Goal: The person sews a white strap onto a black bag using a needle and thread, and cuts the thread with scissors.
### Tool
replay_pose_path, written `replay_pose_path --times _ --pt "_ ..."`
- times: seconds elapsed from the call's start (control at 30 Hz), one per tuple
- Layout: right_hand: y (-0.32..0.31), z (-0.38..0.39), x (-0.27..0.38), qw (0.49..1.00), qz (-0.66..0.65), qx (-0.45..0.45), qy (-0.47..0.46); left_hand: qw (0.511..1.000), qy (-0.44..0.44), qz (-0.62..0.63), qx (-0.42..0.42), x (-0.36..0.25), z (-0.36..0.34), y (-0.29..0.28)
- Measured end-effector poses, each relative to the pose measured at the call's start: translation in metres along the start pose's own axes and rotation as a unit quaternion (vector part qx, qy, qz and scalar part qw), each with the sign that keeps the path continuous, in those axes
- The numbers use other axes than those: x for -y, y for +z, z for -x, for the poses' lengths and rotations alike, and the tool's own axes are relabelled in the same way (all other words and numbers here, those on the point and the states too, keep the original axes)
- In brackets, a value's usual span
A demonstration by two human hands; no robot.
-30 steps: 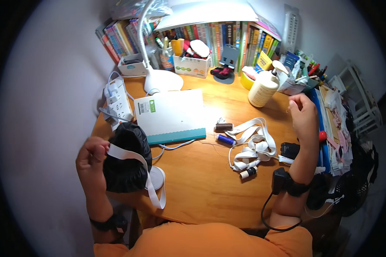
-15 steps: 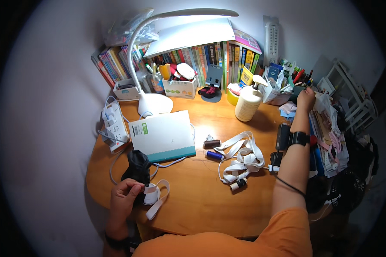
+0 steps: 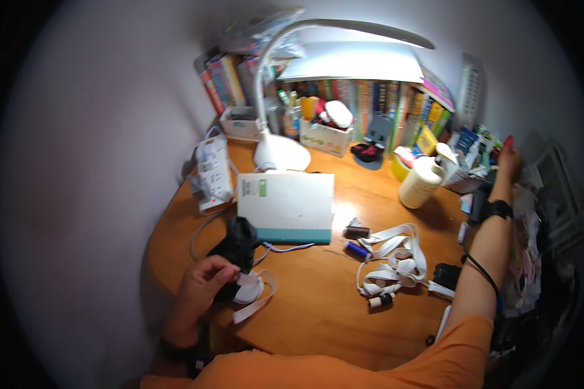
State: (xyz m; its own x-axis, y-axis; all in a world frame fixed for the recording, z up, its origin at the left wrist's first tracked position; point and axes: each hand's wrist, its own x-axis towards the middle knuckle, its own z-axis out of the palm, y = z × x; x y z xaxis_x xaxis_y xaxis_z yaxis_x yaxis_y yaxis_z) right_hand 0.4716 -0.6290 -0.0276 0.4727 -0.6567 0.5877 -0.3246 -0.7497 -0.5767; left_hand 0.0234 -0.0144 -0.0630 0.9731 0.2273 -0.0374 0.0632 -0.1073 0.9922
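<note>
My left hand (image 3: 207, 280) is at the desk's near left, thumb and finger pinched on the end of a flat white band (image 3: 258, 310). Bunched black cloth (image 3: 239, 235) lies directly behind and beside those fingers. At the far right, my right hand (image 3: 511, 162) is stretched out to the pens and small items, right by a red object (image 3: 509, 141) whose kind is unclear. The right fingers are blurred, so their grip does not show. Mid-desk lie a loose heap of white band (image 3: 402, 266), a brown thread spool (image 3: 357, 232), a blue spool (image 3: 357, 251) and a black-and-white spool (image 3: 381, 300).
A white-and-teal notebook (image 3: 287, 204) lies in front of the desk lamp (image 3: 282, 153). A power strip (image 3: 214, 175) with cords is at the left. A cream pump bottle (image 3: 422, 181) stands right of centre, before a row of books (image 3: 363, 97). Papers (image 3: 524, 259) pile up at the right.
The view has turned, so the desk sits further right in it. My right hand has reached farther toward the red object. My left hand still pinches the band.
</note>
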Motion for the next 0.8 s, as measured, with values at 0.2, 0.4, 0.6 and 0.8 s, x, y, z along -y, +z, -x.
replay_pose_path --times 0.2,0.4,0.6,0.8 --pt "-0.079 0.003 0.051 0.946 -0.235 -0.103 -0.201 0.996 0.014 0.082 -0.042 0.009 -0.013 -0.004" --pt "-0.175 0.188 0.15 0.825 -0.544 0.133 -0.074 0.991 0.008 0.133 -0.015 0.026 -0.007 -0.004" --pt "-0.175 0.346 0.146 0.509 -0.699 0.496 0.083 0.984 -0.009 0.179 0.016 0.051 -0.02 0.006" --pt "-0.176 0.456 0.138 0.496 -0.561 0.62 0.234 0.976 -0.015 0.215 0.028 0.06 -0.019 0.001"
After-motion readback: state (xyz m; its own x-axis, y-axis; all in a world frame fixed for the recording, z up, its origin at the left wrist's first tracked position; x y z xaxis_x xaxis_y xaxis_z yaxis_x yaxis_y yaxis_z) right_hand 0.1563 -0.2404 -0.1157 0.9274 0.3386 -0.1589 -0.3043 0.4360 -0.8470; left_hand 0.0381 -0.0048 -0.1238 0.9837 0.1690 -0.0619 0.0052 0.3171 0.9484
